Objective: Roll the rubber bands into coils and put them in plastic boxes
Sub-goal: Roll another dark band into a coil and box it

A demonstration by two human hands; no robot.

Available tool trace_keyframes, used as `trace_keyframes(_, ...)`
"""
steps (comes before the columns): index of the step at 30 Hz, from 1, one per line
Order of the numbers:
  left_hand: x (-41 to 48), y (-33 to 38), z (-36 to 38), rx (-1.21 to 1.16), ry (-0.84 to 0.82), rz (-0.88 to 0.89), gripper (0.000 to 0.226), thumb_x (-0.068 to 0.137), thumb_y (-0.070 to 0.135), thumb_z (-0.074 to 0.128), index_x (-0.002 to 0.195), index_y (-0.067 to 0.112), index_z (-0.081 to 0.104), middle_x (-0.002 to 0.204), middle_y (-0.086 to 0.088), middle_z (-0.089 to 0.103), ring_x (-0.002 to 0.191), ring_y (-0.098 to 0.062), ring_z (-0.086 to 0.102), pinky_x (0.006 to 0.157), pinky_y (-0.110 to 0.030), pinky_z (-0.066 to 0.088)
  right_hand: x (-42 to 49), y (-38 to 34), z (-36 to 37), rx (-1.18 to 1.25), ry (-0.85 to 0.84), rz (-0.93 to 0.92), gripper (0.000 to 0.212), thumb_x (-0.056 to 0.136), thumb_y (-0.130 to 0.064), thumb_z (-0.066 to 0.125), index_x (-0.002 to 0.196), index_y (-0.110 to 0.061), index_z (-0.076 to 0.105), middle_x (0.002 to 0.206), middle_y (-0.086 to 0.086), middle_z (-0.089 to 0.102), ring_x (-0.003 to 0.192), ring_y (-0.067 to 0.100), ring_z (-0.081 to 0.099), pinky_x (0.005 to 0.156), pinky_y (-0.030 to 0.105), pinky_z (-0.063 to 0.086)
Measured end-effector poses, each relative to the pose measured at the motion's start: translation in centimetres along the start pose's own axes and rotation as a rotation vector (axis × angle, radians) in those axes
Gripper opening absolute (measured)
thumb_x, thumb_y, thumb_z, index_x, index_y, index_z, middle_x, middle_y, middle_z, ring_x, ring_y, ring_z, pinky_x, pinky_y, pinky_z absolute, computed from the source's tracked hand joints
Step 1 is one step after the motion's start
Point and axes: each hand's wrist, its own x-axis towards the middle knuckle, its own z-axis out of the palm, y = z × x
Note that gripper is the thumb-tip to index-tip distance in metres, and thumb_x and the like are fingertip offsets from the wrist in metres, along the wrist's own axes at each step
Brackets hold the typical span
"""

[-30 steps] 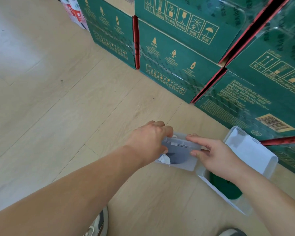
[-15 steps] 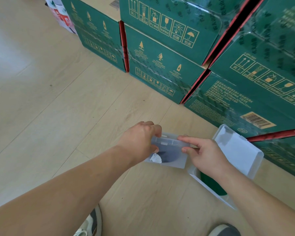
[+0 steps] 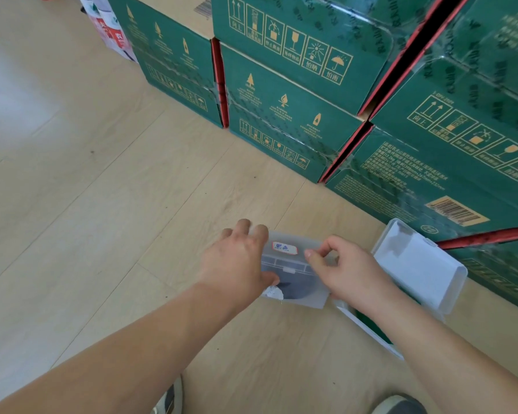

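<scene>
A small translucent plastic box [image 3: 293, 264] with a red-edged handwritten label lies on the wooden floor. Its lid is down and a dark coil [image 3: 296, 289] shows through its front. My left hand [image 3: 237, 264] grips the box's left end, fingers over the top and thumb on the front. My right hand [image 3: 350, 273] holds its right end, thumb and forefinger pinching near the lid's edge. A second plastic box [image 3: 422, 273] stands to the right with its lid raised; a green coil [image 3: 371, 327] lies inside it, mostly hidden by my right forearm.
Stacked green cartons [image 3: 296, 94] wrapped in film form a wall just behind both boxes. Red-and-white packages [image 3: 108, 28] lean at the far left of the stack. Two shoes [image 3: 401, 404] show at the bottom edge. Pale wooden floor [image 3: 87, 189] spreads out to the left.
The small box's lid has come down and its labelled top now faces me. My left fingers have spread over its top. The view has shifted slightly.
</scene>
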Motion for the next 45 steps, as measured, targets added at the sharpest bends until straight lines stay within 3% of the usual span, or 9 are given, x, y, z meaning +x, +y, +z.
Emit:
trace_keyframes(3, -0.2, 0.5, -0.4, 0.054, -0.052, -0.076, 0.059, 0.077, 0.053, 0.076, 0.118, 0.024, 0.044, 0.103, 0.0, 0.054, 0.083, -0.024, 0.056, 0.067, -0.034, 0.049, -0.5, -0.6, 0.2, -0.125, 0.054, -0.071, 0.027, 0.098, -0.049, 0.053, 0.089, -0.024, 0.051, 0.056, -0.001, 0.05, 0.053, 0.017, 0.049, 0.046, 0.031, 0.033)
trace_keyframes(14, 3.2, 1.5, 1.0, -0.077, -0.063, 0.094, 0.049, 0.088, 0.028, 0.069, 0.131, 0.02, 0.047, 0.134, -0.006, 0.041, 0.105, -0.031, 0.059, 0.079, -0.033, 0.045, 0.0, 1.9, 2.1, 0.015, 0.132, -0.01, 0.026, 0.091, -0.043, 0.067, 0.103, -0.027, 0.049, 0.093, 0.0, 0.058, 0.079, 0.02, 0.056, 0.063, 0.03, 0.039)
trace_keyframes(18, 3.0, 0.7, 2.0, -0.069, -0.012, 0.078, 0.043, 0.093, 0.032, 0.064, 0.133, 0.023, 0.049, 0.153, -0.001, 0.035, 0.118, -0.027, 0.055, 0.083, -0.034, 0.048, 0.6, 2.3, 0.3, -0.186, 0.224, -0.017, 0.04, 0.091, -0.044, 0.066, 0.125, -0.024, 0.055, 0.112, 0.005, 0.056, 0.101, 0.029, 0.06, 0.08, 0.038, 0.051)
trace_keyframes(23, 1.1, 0.2, 4.0, 0.231, 0.081, 0.262, 0.039, 0.082, 0.038, 0.075, 0.119, 0.025, 0.07, 0.138, -0.005, 0.061, 0.12, -0.037, 0.06, 0.084, -0.042, 0.058, 1.0, 2.6, 1.0, -0.194, 0.196, -0.146, 0.048, 0.086, -0.044, 0.074, 0.131, -0.032, 0.064, 0.134, 0.001, 0.041, 0.114, 0.027, 0.061, 0.093, 0.04, 0.053)
trace_keyframes(27, 1.7, 1.1, 3.7, 0.281, 0.041, 0.233, 0.044, 0.094, 0.044, 0.058, 0.137, 0.031, 0.06, 0.161, -0.006, 0.038, 0.143, -0.039, 0.039, 0.118, -0.051, 0.034, 1.2, 3.3, 0.6, -0.093, 0.231, -0.174, 0.046, 0.092, -0.039, 0.07, 0.135, -0.024, 0.066, 0.144, -0.002, 0.041, 0.123, 0.017, 0.057, 0.099, 0.028, 0.046)
trace_keyframes(31, 2.4, 1.9, 3.1, 0.348, 0.002, 0.195, 0.059, 0.102, 0.044, 0.042, 0.158, 0.026, 0.029, 0.171, -0.01, 0.002, 0.156, -0.039, 0.003, 0.127, -0.051, 0.004, 0.1, 6.0, -1.2, -0.027, 0.357, -0.132, 0.034, 0.093, -0.039, 0.067, 0.125, -0.026, 0.071, 0.136, -0.009, 0.051, 0.124, 0.011, 0.054, 0.097, 0.025, 0.043)
trace_keyframes(37, 2.4, 6.8, 2.9, 0.227, 0.025, 0.459, 0.048, 0.081, 0.023, 0.073, 0.126, 0.011, 0.064, 0.149, -0.016, 0.051, 0.136, -0.038, 0.049, 0.106, -0.046, 0.048, -1.0, 13.4, -4.6, -0.065, 0.497, 0.273, 0.056, 0.092, -0.048, 0.062, 0.141, -0.023, 0.051, 0.15, 0.008, 0.038, 0.141, 0.029, 0.036, 0.113, 0.043, 0.038)
trace_keyframes(41, 3.1, 11.1, 2.7, 0.131, -0.153, 0.498, 0.034, 0.097, 0.031, 0.054, 0.128, 0.017, 0.058, 0.141, 0.0, 0.049, 0.124, -0.026, 0.052, 0.091, -0.041, 0.053, -1.3, 16.0, -5.9, 0.376, 0.398, 0.556, 0.046, 0.091, -0.045, 0.068, 0.123, -0.017, 0.051, 0.137, 0.008, 0.049, 0.108, 0.025, 0.054, 0.089, 0.032, 0.042)
trace_keyframes(45, 4.9, 13.7, 1.7, 0.19, -0.295, 0.462, 0.04, 0.097, 0.03, 0.056, 0.134, 0.017, 0.052, 0.139, 0.001, 0.053, 0.118, -0.028, 0.059, 0.091, -0.043, 0.053, -1.6, 17.6, -6.6, 0.702, 0.39, 0.593, 0.044, 0.086, -0.046, 0.074, 0.11, -0.017, 0.051, 0.118, 0.002, 0.058, 0.089, 0.017, 0.058, 0.075, 0.034, 0.042)
